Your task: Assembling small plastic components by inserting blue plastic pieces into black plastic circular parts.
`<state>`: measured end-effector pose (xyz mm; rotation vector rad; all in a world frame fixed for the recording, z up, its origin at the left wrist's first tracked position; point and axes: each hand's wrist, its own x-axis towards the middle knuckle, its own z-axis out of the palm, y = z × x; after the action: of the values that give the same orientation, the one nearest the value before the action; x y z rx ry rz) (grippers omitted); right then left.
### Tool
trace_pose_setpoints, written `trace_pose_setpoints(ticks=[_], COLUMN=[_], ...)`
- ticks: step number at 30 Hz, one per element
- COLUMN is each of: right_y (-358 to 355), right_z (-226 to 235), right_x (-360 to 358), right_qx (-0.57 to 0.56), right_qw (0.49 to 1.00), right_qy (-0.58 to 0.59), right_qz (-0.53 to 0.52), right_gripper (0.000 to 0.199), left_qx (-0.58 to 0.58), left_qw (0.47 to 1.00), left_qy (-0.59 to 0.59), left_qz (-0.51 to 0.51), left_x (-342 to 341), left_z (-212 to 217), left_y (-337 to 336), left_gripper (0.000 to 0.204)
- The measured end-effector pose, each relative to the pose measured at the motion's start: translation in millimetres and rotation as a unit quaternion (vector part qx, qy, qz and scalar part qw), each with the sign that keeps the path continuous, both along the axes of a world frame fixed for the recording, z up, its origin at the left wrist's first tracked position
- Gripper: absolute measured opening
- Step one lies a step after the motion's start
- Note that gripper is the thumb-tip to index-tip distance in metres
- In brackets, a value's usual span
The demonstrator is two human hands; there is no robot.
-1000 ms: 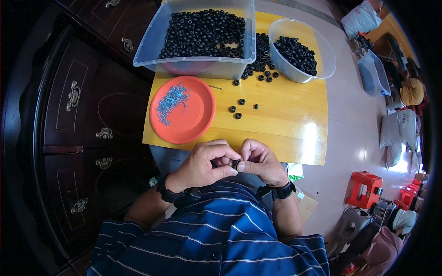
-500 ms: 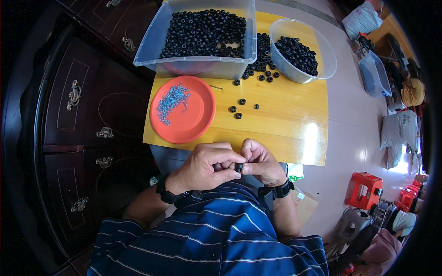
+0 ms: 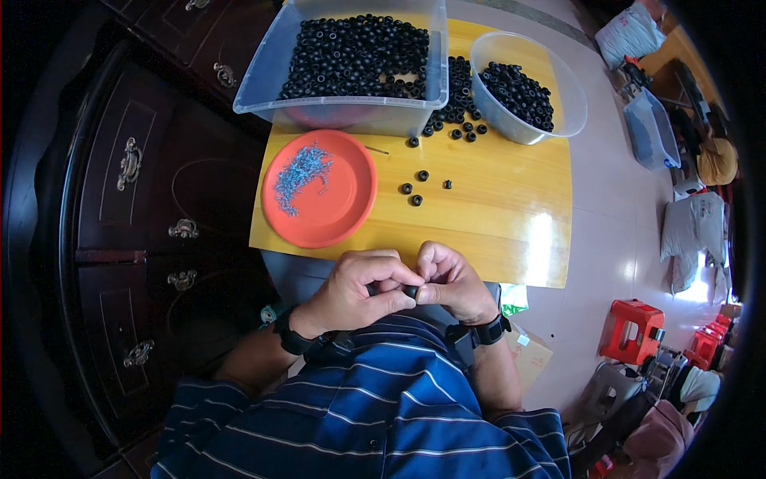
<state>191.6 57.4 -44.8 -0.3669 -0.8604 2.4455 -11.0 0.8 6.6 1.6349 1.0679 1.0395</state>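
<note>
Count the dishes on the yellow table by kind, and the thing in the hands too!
Clear plastic tub: 1
Clear round bowl: 1
Orange plate: 1
Small black ring, pinched between left hand and right hand: 1
Total: 4

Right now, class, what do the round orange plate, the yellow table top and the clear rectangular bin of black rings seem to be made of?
Round orange plate: probably plastic, even colour with a soft sheen.
Yellow table top: likely varnished wood, grain lines under glossy window glare.
Clear rectangular bin: see-through plastic, slightly cloudy walls.
Black rings: possibly rubber or plastic, matt.
</note>
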Motion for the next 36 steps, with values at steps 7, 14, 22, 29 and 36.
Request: trace_pose_setpoints(ticks=[7, 14, 22, 29, 36], right_y=[6, -1, -7, -6, -10], right_z=[6, 14, 13, 15, 5], right_x=[0, -9, -15, -18, -5], right_qx=[-0.029, -0.038, -0.044, -0.054, -0.035], right_qw=[0.999, 0.999, 0.998, 0.997, 0.996], right_qy=[0.018, 0.037, 0.018, 0.028, -0.024], right_qz=[0.039, 0.011, -0.036, -0.05, -0.075], right_gripper=[0.025, 0.023, 0.025, 0.024, 0.022], left_qx=[-0.087, -0.114, -0.128, -0.134, -0.118], left_qw=[0.991, 0.98, 0.973, 0.965, 0.982], left_qy=[-0.098, -0.16, -0.19, -0.222, -0.144], left_qz=[-0.012, -0.013, 0.007, 0.05, 0.025], left_x=[-10, -10, -7, 1, 1], left_z=[-4, -13, -11, -17, -23], left_y=[-3, -10, -9, -13, -5], left_gripper=[0.026, 0.027, 0.028, 0.028, 0.029])
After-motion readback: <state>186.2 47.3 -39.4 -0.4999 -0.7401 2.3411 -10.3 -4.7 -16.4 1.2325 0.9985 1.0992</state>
